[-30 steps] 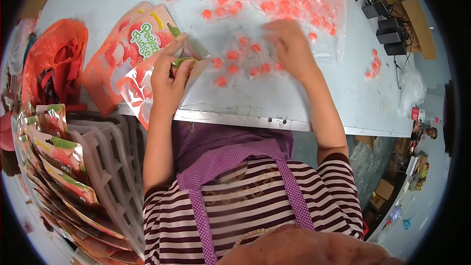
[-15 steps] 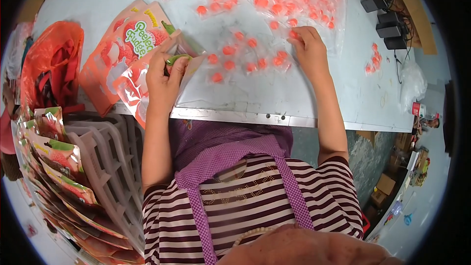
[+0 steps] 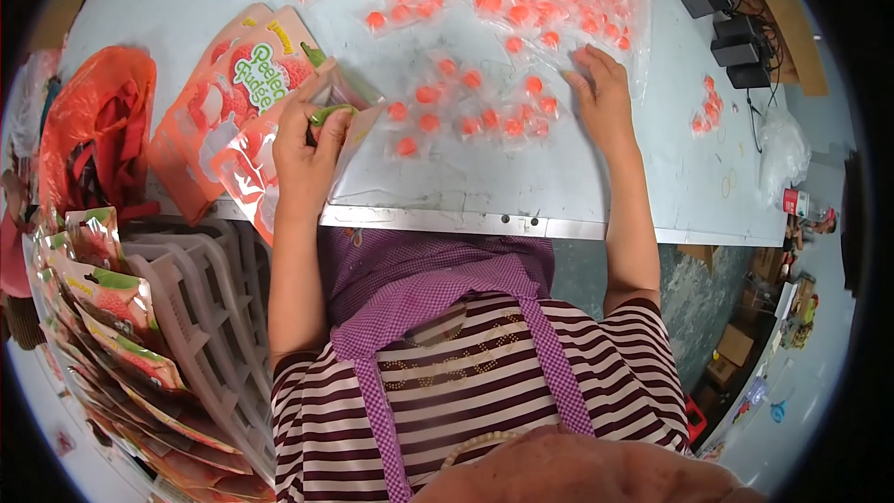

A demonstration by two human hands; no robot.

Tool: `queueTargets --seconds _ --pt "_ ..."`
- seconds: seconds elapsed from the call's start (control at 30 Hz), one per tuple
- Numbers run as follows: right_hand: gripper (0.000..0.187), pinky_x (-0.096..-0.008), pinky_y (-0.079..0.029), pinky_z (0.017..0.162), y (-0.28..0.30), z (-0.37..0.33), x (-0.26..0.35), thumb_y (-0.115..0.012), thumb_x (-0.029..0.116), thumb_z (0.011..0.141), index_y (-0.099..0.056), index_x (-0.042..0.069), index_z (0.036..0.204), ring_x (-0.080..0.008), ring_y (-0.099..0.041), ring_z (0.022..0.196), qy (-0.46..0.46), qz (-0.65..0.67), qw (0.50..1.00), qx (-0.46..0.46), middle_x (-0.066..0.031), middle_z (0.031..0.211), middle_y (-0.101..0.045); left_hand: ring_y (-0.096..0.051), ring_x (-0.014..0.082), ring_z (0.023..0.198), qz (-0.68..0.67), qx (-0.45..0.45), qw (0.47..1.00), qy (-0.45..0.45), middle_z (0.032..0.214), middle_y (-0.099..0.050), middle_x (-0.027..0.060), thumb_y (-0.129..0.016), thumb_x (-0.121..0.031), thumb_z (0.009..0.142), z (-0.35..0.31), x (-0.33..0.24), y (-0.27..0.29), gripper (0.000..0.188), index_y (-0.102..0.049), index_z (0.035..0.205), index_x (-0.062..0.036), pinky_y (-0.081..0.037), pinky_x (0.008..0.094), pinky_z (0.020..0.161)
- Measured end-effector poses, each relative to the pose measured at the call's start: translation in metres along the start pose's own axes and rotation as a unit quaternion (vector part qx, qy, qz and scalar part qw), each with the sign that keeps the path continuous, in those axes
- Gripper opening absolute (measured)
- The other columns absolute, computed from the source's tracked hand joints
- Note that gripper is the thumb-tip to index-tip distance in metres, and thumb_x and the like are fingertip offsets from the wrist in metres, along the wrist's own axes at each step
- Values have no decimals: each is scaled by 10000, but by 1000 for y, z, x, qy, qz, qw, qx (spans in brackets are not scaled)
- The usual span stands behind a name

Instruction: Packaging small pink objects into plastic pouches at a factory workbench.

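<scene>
A pale table (image 3: 419, 186) carries, at its near left, an open pouch (image 3: 250, 168) gripped by the left hand (image 3: 303, 149). The right hand (image 3: 605, 102), fingers parted and apparently empty, hovers beside wrapped sweets (image 3: 428, 121); a light pinch and wide-held pouch should help.

From where I stand, the boldest print is on the pink pouch (image 3: 219, 107) lying on the counter (image 3: 447, 188), just beyond the left hand (image 3: 310, 144): big, rounded green lettering (image 3: 259, 76) edged in white, set on a slant in two lines. A small yellow word (image 3: 280, 40) sits near that pouch's top edge. Over to the left, one of the pouches (image 3: 116, 296) in the upright row carries a little yellow print beside its green top, too small to make out. Gold studs spell out lettering across the striped shirt (image 3: 466, 393), partly hidden by the purple apron (image 3: 438, 321). Pale marks show on the bottle's red label (image 3: 794, 202), unreadable from here.
</scene>
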State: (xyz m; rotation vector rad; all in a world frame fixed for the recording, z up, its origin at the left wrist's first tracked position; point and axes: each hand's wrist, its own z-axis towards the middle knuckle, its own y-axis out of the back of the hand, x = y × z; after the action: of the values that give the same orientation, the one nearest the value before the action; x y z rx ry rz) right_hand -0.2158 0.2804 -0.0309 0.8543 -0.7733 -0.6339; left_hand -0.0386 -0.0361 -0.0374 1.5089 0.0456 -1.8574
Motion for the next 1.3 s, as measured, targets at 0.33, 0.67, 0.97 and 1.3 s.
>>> queueTargets --seconds 0.33,0.67,0.97,1.3 --pt "329 -364 -430 837 0 12 67 -621 174 826 -587 46 1127 -292 -505 946 21 22 992 123 -136 1063 -559 -372 57 599 10 -11 1000 -7 679 -428 -17 -660 -110 837 0 -3 0 196 -502 771 -15 -306 200 529" --pt "372 -366 -409 905 -1 26 52 -624 190 824 -551 28 1151 -322 -487 1050 23 87 989 115 -160 1088 -540 -370 57 605 17 -8 1000 9 677 -426 -20 -659 -107 837 -1 -7 0 196 -500 769 -16 -308 199 535" --pt "494 -343 -453 815 -19 50 14 -707 225 763 -527 7 1168 -256 -531 953 -104 38 992 62 -174 1104 -542 -363 55 606 10 -2 1000 -18 678 -421 -22 -655 -108 842 1 -1 -1 178 -512 787 -16 -304 197 540" --pt "256 -335 -456 700 -19 43 3 -638 164 794 -567 -22 956 -228 -538 756 -60 107 992 30 -153 929 -580 -359 58 617 -6 -3 1000 7 684 -404 -26 -657 -124 845 -1 -1 0 203 -499 775 -17 -299 196 548"
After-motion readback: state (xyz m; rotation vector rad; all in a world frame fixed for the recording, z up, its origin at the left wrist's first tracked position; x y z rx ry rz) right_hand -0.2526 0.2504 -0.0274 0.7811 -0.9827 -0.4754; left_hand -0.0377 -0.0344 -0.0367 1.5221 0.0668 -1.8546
